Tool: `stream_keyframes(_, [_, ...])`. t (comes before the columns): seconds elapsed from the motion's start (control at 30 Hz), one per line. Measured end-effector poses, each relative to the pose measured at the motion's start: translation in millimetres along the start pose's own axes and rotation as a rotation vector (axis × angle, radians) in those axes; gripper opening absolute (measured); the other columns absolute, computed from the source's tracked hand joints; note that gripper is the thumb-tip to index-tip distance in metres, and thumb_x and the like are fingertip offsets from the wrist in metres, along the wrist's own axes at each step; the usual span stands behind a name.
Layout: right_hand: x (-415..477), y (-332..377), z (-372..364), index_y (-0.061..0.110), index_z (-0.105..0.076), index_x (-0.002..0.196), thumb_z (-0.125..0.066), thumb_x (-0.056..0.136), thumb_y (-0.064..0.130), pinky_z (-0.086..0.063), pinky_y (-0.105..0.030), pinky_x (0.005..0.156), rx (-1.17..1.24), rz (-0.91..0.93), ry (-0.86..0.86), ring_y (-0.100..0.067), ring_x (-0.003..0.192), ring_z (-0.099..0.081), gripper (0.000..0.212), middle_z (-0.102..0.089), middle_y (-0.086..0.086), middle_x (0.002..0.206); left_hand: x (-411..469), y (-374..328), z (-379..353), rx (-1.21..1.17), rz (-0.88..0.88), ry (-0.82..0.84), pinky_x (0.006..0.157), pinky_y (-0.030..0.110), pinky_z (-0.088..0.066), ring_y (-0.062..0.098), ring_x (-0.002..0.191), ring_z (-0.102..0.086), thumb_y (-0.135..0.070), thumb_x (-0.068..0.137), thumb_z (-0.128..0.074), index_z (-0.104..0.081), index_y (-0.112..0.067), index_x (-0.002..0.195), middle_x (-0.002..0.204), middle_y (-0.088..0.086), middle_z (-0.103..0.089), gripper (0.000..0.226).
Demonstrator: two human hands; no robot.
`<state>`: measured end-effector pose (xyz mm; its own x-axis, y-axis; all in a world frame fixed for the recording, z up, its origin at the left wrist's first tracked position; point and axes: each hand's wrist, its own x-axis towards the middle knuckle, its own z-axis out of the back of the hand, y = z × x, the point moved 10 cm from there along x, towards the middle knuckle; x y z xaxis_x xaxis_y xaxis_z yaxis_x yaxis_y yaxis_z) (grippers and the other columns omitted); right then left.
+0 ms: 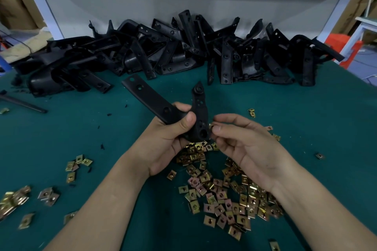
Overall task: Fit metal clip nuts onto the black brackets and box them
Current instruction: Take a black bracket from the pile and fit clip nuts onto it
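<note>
The left hand (163,138) grips the black bracket (201,112) at centre; the right hand (248,144), at its 3 o'clock, pinches a clip nut (211,126) against the edge (barely visible). Best slide it squarely until its hole meets the bracket's.

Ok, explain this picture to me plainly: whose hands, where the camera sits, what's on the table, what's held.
No machine here: these are a person's two bare hands, filmed by one camera worn on the head, looking down. The left hand grips a black bracket; the right hand pinches what looks like a clip nut at the bracket's edge. On the green table lie loose brass-coloured clip nuts near the hands and a pile of brackets along the back.
</note>
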<state>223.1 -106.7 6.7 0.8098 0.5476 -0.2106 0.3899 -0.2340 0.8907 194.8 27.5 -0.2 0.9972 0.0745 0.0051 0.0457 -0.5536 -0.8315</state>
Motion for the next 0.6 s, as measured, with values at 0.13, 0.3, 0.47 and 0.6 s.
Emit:
stream_keyframes(0.13, [-0.6, 3.5, -0.9, 0.014, -0.076, 0.091, -0.08, 0.063, 0.01, -0.057, -0.019, 0.066, -0.003, 0.021, 0.023, -0.011, 0.075, -0.07, 0.028, -0.076, -0.011, 0.093, -0.9, 2.5, -1.6, 0.014, 0.019, 0.005, 0.074, 0.029, -0.06, 0.026, 0.091, -0.075, -0.02, 0.071, -0.077, -0.072, -0.021, 0.087, 0.101, 0.014, -0.076, 0.016])
stream_keyframes(0.3, [-1.2, 0.9, -2.6, 0.013, -0.075, 0.093, -0.079, 0.066, 0.01, -0.056, -0.019, 0.066, -0.058, 0.011, 0.036, -0.012, 0.075, -0.07, 0.028, -0.076, -0.012, 0.095, -0.7, 2.4, -1.7, 0.022, 0.017, 0.018, 0.074, 0.029, -0.06, 0.026, 0.091, -0.075, -0.017, 0.076, -0.08, -0.069, -0.018, 0.091, 0.101, 0.014, -0.076, 0.019])
stream_keyframes(0.47, [-1.7, -2.1, 2.2, 0.01, -0.073, 0.104, -0.079, 0.064, 0.013, -0.055, -0.018, 0.065, -0.08, -0.011, -0.004, -0.009, 0.076, -0.068, 0.04, -0.076, -0.008, 0.096, -0.1, 3.1, -2.9, 0.069, 0.008, 0.02, 0.075, 0.031, -0.06, 0.024, 0.092, -0.074, -0.022, 0.07, -0.086, -0.072, -0.026, 0.084, 0.101, 0.01, -0.075, 0.02])
stream_keyframes(0.6, [-2.6, -8.5, -0.6, 0.011, -0.076, 0.109, -0.08, 0.068, 0.018, -0.05, -0.017, 0.064, -0.124, -0.022, -0.012, -0.003, 0.071, -0.061, 0.042, -0.073, 0.001, 0.089, 0.7, 4.3, -1.7, 0.129, -0.009, 0.012, 0.081, 0.034, -0.059, 0.027, 0.094, -0.07, -0.021, 0.071, -0.088, -0.067, -0.023, 0.09, 0.103, 0.012, -0.072, 0.028])
